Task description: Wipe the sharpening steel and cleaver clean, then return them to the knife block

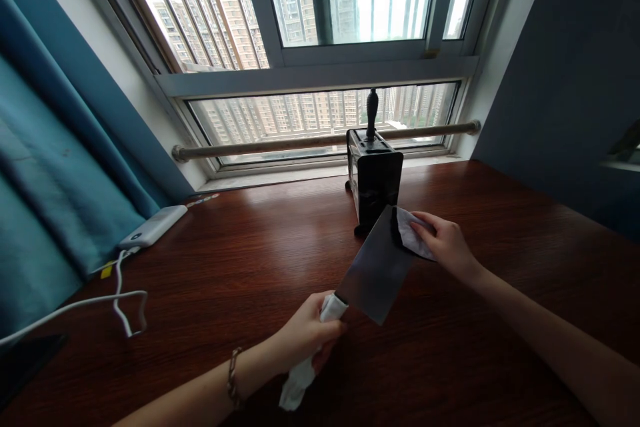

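Note:
A cleaver [377,267] with a broad metal blade is held above the dark wooden table. My left hand [310,333] is closed round its handle, which has a white tissue [298,383] wrapped about it and hanging below my fist. My right hand [443,240] pinches a pale cloth or tissue [413,233] against the blade's far end, where a black edge shows. Just beyond the blade's tip stands a black knife block [377,180]. One black-handled tool [372,113] sticks up from its top.
A white power strip [155,225] with a white cable [120,293] lies at the table's left, beside a blue curtain [55,167]. The window [320,73] and a horizontal rail [290,145] run behind the table [225,267]. A dark flat object [30,360] rests at lower left.

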`<state>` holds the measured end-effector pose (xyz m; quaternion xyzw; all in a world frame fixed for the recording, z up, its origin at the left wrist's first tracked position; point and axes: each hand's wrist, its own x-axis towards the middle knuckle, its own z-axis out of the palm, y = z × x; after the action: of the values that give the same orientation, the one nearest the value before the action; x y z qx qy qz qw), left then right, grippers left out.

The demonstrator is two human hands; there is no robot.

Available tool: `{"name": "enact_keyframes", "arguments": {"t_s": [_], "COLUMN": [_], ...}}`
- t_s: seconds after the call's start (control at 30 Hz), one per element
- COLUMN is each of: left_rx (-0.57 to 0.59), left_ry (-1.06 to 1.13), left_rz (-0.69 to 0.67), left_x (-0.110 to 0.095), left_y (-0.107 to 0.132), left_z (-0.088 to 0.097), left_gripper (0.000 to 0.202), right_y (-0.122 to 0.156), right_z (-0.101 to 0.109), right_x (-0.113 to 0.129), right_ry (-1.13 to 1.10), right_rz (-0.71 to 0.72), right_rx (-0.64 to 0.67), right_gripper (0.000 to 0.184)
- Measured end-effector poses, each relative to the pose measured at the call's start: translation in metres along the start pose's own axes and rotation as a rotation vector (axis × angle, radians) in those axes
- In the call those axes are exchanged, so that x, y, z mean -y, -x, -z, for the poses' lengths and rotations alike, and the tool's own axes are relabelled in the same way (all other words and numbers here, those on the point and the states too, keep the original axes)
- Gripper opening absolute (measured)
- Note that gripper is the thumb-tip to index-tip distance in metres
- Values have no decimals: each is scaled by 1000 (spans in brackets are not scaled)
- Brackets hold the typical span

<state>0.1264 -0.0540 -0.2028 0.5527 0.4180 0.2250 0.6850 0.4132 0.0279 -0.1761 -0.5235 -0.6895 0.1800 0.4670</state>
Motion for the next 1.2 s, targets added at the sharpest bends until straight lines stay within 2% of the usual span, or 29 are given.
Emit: {"name": "enact_keyframes", "arguments": {"t_s": [0.07, 0.13, 0.23, 0.3, 0.37, 0.53, 0.7, 0.77, 0.83, 1.07, 1.2], "left_rx": [-23, -35, -40, -57, -89, -113, -120, -128, -130, -144, -167], "left_ry": [8, 10, -4, -13, -3, 27, 30, 30, 40, 72, 86], "left_rz": [-8, -19, -45, -49, -49, -44, -59, -60, -55, -51, -55], "left_x": [1, 0, -1, -1, -1, -2, -2, -1, -1, -2, -1], "left_y": [1, 2, 3, 3, 2, 1, 1, 1, 1, 0, -1], "left_z": [-2, -3, -5, -6, -5, -7, -9, -8, -8, -8, -7], "left_gripper": [15, 16, 16, 16, 15, 15, 16, 16, 16, 17, 16], "right_y": [0, 2, 9, 15, 21, 33, 30, 30, 32, 57, 70], "right_z": [-2, -7, -15, -21, -26, -34, -33, -33, -36, -47, -54], "right_x": [0, 2, 10, 16, 21, 25, 22, 21, 22, 38, 43], "right_ry": [-167, -443, -894, -1054, -1115, -1142, -1159, -1192, -1218, -1200, -1181], "right_rz": [-123, -260, -466, -552, -592, -539, -580, -598, -625, -649, -639], "right_rx": [3, -19, -122, -201, -200, -12, -168, -194, -137, 320, 488], "right_gripper": [33, 37, 42, 41, 37, 30, 29, 27, 26, 31, 33]}}
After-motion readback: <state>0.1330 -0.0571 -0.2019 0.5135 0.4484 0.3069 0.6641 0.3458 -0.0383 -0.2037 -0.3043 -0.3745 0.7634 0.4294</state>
